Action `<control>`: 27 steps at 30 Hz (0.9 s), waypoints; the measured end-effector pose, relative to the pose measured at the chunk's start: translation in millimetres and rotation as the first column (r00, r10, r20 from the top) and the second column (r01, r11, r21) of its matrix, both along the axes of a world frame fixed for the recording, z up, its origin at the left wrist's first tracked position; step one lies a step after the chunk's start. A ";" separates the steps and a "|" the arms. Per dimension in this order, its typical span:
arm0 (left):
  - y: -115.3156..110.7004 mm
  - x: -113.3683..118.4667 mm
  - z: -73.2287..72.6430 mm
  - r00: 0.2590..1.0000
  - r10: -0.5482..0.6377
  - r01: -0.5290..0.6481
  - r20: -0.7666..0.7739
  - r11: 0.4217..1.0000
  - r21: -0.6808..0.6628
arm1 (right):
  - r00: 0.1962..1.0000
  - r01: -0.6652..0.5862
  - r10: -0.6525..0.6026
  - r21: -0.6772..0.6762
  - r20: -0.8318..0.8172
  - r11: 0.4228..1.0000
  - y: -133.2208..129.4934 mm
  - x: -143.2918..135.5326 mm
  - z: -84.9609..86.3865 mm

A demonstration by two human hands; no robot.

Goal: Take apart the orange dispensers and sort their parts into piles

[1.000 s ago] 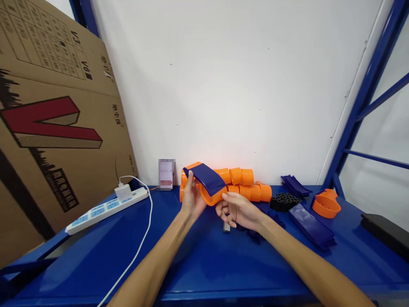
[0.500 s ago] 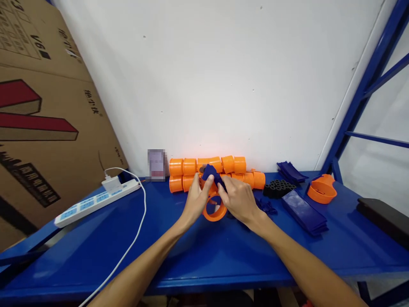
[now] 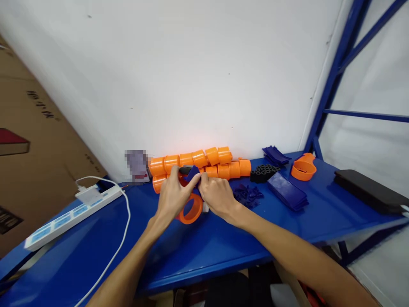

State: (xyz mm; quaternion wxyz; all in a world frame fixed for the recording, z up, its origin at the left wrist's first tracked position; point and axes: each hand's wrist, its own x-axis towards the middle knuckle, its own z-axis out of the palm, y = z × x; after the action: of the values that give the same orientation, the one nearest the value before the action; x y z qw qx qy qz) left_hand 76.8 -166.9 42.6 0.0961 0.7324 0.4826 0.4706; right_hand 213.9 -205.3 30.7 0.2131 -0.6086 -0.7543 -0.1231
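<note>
My left hand [image 3: 174, 192] is closed around an orange plastic ring part [image 3: 195, 215], whose round opening hangs below the fingers. At the top of this part, a black piece [image 3: 184, 170] and a blue plastic piece [image 3: 191, 174] stick out, with my left thumb pressed on the blue one. My right hand [image 3: 219, 196] is closed in a fist against the blue piece from the right; its fingertips are hidden. Behind both hands lie two rows of stacked orange ring parts [image 3: 186, 160], partly covered by the hands.
On the blue table [image 3: 179, 256], blue scraps [image 3: 247, 196], black tubes [image 3: 264, 172], blue plastic sheets [image 3: 287, 190], an orange ring part [image 3: 303, 168] and a black case [image 3: 372, 189] lie rightward. A power strip [image 3: 73, 213] with a white cable [image 3: 128, 213] and a cardboard box [image 3: 41, 140] stand left.
The camera view has shifted right and tilted. Both hands stay on the orange part; the right hand has closed into a tighter fist, and the blue piece sits lower between the hands.
</note>
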 end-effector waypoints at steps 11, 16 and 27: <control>-1.3 -5.3 8.5 0.995 0.017 -0.019 -0.102 1.000 -0.018 | 0.985 -0.134 0.126 -0.067 -0.118 0.989 -0.8 5.0 10.9; 0.1 -10.3 12.9 0.996 -0.051 0.046 -0.078 0.997 -0.066 | 0.973 -0.159 0.145 -0.069 -0.179 0.985 7.2 15.4 8.1; -19.7 -11.3 33.0 0.465 -0.094 0.630 0.881 0.734 -0.254 | 0.947 0.005 0.019 0.074 -0.320 0.997 -4.7 51.6 19.6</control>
State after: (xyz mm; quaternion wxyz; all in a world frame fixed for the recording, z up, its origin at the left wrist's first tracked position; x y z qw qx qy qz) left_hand 65.6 -186.6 75.6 0.6186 0.4516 0.3151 0.5605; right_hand 265.5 -209.9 50.3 0.3556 -0.6096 -0.7068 -0.0494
